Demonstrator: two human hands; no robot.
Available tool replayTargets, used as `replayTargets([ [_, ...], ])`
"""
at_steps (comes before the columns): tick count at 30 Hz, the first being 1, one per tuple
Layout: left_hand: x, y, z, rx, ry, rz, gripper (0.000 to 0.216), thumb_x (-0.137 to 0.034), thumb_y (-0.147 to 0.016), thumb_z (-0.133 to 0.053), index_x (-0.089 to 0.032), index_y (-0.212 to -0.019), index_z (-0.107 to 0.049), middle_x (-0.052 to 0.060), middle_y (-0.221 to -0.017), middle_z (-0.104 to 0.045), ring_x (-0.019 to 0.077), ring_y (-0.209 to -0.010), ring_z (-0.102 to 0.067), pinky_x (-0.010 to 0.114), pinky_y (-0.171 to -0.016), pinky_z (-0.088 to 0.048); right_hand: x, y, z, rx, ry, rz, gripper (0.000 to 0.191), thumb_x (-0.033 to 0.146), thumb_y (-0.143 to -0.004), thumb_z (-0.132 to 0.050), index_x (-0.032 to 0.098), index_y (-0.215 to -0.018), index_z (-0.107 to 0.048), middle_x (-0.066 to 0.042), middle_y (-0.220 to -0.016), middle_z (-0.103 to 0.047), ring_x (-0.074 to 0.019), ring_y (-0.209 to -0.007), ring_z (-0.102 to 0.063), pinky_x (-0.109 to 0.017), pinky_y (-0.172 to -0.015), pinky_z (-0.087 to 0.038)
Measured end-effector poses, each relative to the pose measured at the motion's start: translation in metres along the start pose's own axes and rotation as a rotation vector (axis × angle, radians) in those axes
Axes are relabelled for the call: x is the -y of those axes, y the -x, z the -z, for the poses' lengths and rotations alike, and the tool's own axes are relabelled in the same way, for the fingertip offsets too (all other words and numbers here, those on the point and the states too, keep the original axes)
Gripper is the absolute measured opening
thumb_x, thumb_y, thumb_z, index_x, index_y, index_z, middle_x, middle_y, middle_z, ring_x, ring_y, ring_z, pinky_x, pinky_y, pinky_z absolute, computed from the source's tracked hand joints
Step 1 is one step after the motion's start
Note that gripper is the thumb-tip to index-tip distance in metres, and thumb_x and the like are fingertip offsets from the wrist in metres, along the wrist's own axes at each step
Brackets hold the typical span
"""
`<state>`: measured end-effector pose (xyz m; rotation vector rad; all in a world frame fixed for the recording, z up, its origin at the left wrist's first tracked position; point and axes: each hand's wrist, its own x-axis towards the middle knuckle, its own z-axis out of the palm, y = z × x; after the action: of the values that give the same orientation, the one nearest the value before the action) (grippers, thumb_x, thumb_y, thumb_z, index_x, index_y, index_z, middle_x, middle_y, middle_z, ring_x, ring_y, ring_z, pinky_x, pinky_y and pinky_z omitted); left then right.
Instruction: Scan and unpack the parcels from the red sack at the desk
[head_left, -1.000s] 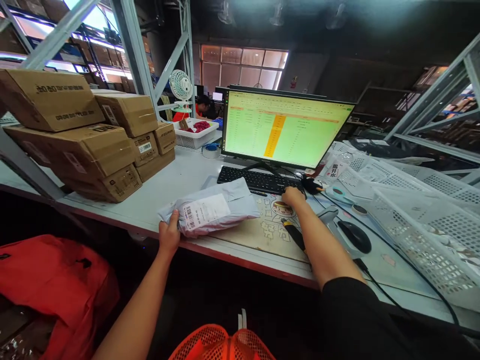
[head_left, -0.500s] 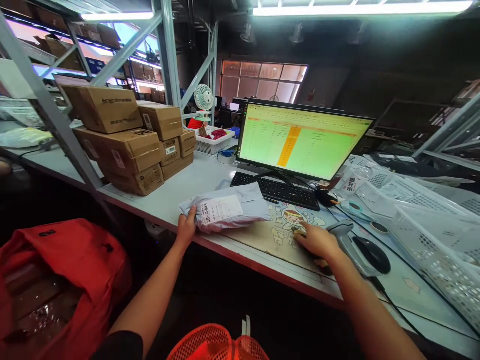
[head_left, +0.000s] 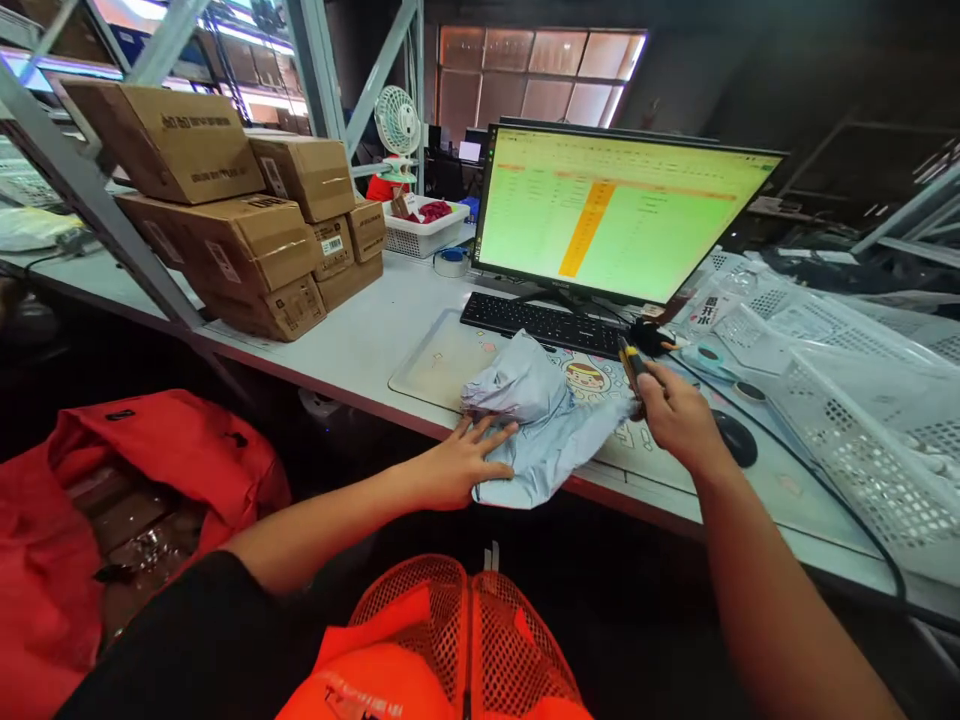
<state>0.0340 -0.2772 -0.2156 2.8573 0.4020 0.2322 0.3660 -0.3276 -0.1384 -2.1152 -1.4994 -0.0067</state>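
A crumpled grey plastic mailer bag (head_left: pixel 540 420) lies at the front edge of the white table (head_left: pixel 360 345), on a desk mat (head_left: pixel 442 360). My left hand (head_left: pixel 461 465) rests flat on the bag's near left corner with its fingers spread. My right hand (head_left: pixel 675 415) is closed around a yellow and black utility knife (head_left: pixel 628 362), held just right of the bag with its tip pointing away from me.
A monitor (head_left: pixel 615 215) showing a green spreadsheet and a black keyboard (head_left: pixel 544 322) stand behind the bag. Stacked cardboard boxes (head_left: pixel 225 220) sit at the left, white mesh baskets (head_left: pixel 847 400) and a black mouse (head_left: pixel 736 438) at the right. A red sack (head_left: pixel 112 500) is below left.
The bag has been turned over and shifted right, so its label no longer shows. My left hand went from gripping its corner to lying flat. My right hand picked up the knife from the mat.
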Motion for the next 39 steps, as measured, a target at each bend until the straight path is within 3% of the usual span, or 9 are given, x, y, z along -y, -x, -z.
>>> replayTargets([
  [4,-0.002,0.005,-0.007,0.046,-0.026,0.025,0.063,-0.012,-0.080,-0.073,-0.032,-0.140,-0.066,0.014,-0.174,-0.018,0.0506,-0.158,-0.014,0.074,-0.122,-0.020,0.029,0.001,0.009,-0.029,0.055,0.207,0.049,0.039,-0.100,-0.041,0.018,-0.137,-0.065,-0.014,-0.131,-0.070,-0.0305,-0.120,-0.064,-0.043,-0.103,-0.050],
  [8,0.029,0.027,0.007,0.048,0.003,0.072,0.073,-0.005,-0.075,-0.069,-0.041,-0.139,-0.066,0.007,-0.164,-0.046,0.0441,-0.157,-0.027,0.072,-0.124,-0.013,0.034,-0.002,0.025,-0.004,0.122,0.240,0.048,0.038,-0.096,-0.049,0.016,-0.134,-0.069,-0.014,-0.123,-0.073,-0.0288,-0.105,-0.068,-0.041,-0.096,-0.052],
  [13,0.089,0.056,0.085,-0.410,0.141,0.445,0.014,-0.012,-0.070,-0.077,-0.024,-0.078,-0.081,0.011,-0.109,-0.079,0.0425,-0.137,-0.055,0.066,-0.123,-0.026,0.030,-0.005,0.027,0.245,0.037,0.267,0.046,0.042,-0.096,-0.051,0.021,-0.130,-0.074,-0.007,-0.104,-0.078,-0.0206,-0.078,-0.068,-0.032,-0.074,-0.054],
  [17,0.067,0.026,0.133,-0.612,0.301,0.351,0.022,-0.024,-0.088,-0.070,-0.021,-0.106,-0.082,0.008,-0.104,-0.079,0.0323,-0.111,-0.071,0.051,-0.113,-0.045,0.048,-0.011,-0.004,0.488,-0.033,0.411,0.040,0.038,-0.094,-0.053,0.023,-0.122,-0.078,-0.004,-0.103,-0.079,-0.0180,-0.078,-0.068,-0.027,-0.068,-0.051],
  [20,0.041,-0.023,0.116,-0.483,0.209,0.284,0.027,-0.029,-0.093,-0.067,-0.022,-0.117,-0.079,0.008,-0.113,-0.079,0.0305,-0.111,-0.071,0.045,-0.109,-0.049,0.064,-0.015,-0.023,0.563,-0.051,0.465,0.040,0.038,-0.095,-0.053,0.024,-0.123,-0.078,-0.003,-0.103,-0.080,-0.0178,-0.079,-0.069,-0.027,-0.072,-0.052],
  [24,0.043,-0.069,0.055,-0.298,0.070,0.330,0.041,-0.034,-0.094,-0.069,-0.018,-0.131,-0.070,0.015,-0.138,-0.069,0.0325,-0.130,-0.064,0.045,-0.113,-0.048,0.069,-0.015,-0.026,0.565,0.008,0.477,0.039,0.034,-0.094,-0.056,0.021,-0.124,-0.078,-0.004,-0.103,-0.080,-0.0198,-0.086,-0.071,-0.028,-0.079,-0.053],
  [28,0.056,-0.070,0.008,-0.445,0.046,0.291,0.041,-0.029,-0.104,-0.051,-0.014,-0.141,-0.061,0.017,-0.149,-0.060,0.0273,-0.141,-0.055,0.046,-0.121,-0.041,0.066,-0.009,-0.024,0.587,0.043,0.480,0.038,0.032,-0.095,-0.054,0.020,-0.121,-0.079,-0.005,-0.106,-0.080,-0.0207,-0.090,-0.072,-0.029,-0.082,-0.054],
  [33,0.055,-0.057,-0.009,-0.584,0.090,0.286,0.039,-0.018,-0.103,-0.043,-0.017,-0.135,-0.065,0.012,-0.146,-0.064,0.0230,-0.138,-0.059,0.044,-0.121,-0.043,0.058,-0.012,-0.016,0.629,0.098,0.477,0.038,0.033,-0.093,-0.053,0.024,-0.119,-0.081,-0.003,-0.097,-0.081,-0.0188,-0.078,-0.069,-0.028,-0.072,-0.053],
  [39,0.049,-0.060,-0.011,-0.651,0.145,0.345,0.034,-0.018,-0.104,-0.041,-0.016,-0.122,-0.070,0.012,-0.136,-0.071,0.0245,-0.130,-0.065,0.043,-0.113,-0.049,-0.009,-0.018,0.016,0.457,0.514,0.091,0.036,0.039,-0.092,-0.060,0.024,-0.117,-0.081,-0.009,-0.105,-0.079,-0.0272,-0.091,-0.071,-0.035,-0.078,-0.053],
])
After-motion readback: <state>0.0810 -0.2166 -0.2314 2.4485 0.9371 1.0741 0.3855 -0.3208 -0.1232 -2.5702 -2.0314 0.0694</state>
